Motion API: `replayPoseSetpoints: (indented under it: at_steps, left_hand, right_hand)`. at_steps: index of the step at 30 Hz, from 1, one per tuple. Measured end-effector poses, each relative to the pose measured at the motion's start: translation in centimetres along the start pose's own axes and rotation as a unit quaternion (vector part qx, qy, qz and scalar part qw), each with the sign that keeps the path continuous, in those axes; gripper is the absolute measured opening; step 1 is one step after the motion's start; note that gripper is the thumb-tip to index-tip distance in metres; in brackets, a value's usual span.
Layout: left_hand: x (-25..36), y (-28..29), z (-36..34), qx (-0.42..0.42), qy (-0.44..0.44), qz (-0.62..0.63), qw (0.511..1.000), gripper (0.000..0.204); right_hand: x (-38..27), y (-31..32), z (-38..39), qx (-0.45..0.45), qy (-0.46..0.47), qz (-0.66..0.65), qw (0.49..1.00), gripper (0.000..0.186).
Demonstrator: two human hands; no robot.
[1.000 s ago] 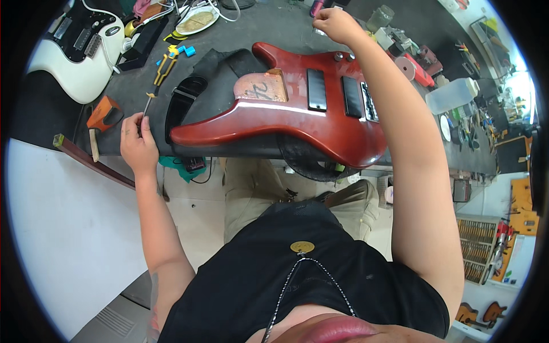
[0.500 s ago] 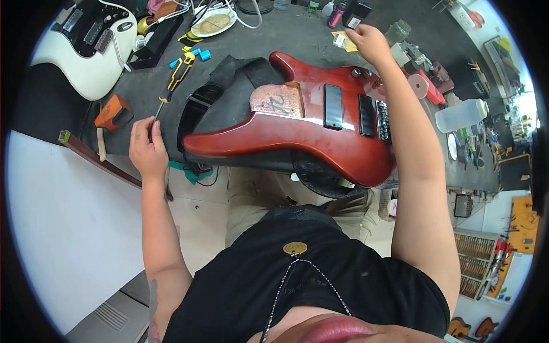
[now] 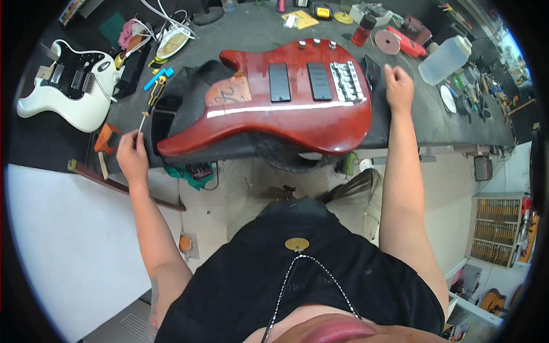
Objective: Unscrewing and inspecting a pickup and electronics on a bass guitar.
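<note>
A glossy red bass guitar body [image 3: 309, 120] lies across a black pad, its neck pocket bare and its black pickups and metal bridge facing up. My left hand [image 3: 132, 157] pinches the thin shaft of a screwdriver [image 3: 156, 91], whose yellow-and-black handle points away from me. To the right of the body, my right hand [image 3: 399, 88] is closed with fingers curled. Beside its fingertips is a flat dark piece [image 3: 373, 71] next to the bridge end; whether the fingers grip it or anything else is hidden.
A white guitar body [image 3: 71, 108] rests at the far left, near an orange-handled tool [image 3: 104, 139]. Behind are a plate [image 3: 171, 44] with cables and a yellow packet [image 3: 302, 20]. A red bottle [image 3: 363, 31], pink disc [image 3: 387, 42] and clear plastic bottle [image 3: 446, 60] stand right.
My right hand has come back from the far side of the bench, where it held a small black box, to beside the body's right end. The left hand keeps the screwdriver. The view has shifted.
</note>
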State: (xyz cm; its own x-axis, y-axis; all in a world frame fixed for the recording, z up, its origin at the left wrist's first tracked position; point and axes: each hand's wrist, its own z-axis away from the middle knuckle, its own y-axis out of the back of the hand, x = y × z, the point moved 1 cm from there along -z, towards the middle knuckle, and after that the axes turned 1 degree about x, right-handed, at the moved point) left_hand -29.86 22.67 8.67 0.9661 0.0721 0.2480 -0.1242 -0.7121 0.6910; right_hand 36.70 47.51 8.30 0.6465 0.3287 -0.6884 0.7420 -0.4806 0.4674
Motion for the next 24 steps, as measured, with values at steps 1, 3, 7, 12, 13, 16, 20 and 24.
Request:
replayPoseSetpoints:
  at_steps: [1,3,7,12,13,16,20,24]
  left_hand:
    - [0.5,0.2,-0.7,-0.012,-0.016,-0.014,1.0,0.013]
    - [1.0,0.4,-2.2,-0.035,-0.006,-0.028,0.999,0.012]
    - [0.2,0.6,-3.4,-0.091,-0.009,-0.042,0.995,0.012]
    - [0.2,0.2,-3.6,-0.122,0.007,-0.058,0.991,0.015]
    - [1.6,0.3,-3.8,-0.06,0.005,-0.051,0.997,0.017]
    - [11.0,0.2,-4.7,0.045,0.019,0.07,0.996,0.021]
    - [25.5,-1.3,-6.9,-0.25,-0.119,0.255,0.927,0.052]
    - [27.9,-7.2,-10.3,-0.377,-0.246,0.211,0.867,0.086]
  right_hand:
    - [0.3,0.2,-0.4,0.01,-0.021,-0.04,0.999,0.037]
    - [1.4,0.2,-0.5,0.035,-0.04,-0.066,0.996,0.038]
    - [1.4,0.2,-0.5,0.064,-0.134,-0.19,0.97,0.04]
    - [1.0,0.5,-0.1,0.028,-0.149,-0.189,0.97,0.04]
    - [1.2,0.4,-0.2,0.022,-0.146,-0.177,0.973,0.04]
    - [1.7,0.4,-0.7,0.025,-0.124,-0.175,0.976,0.041]
    - [1.7,0.4,-0.8,0.035,-0.126,-0.199,0.971,0.04]
    - [1.7,0.3,-0.5,0.045,-0.155,-0.232,0.959,0.035]
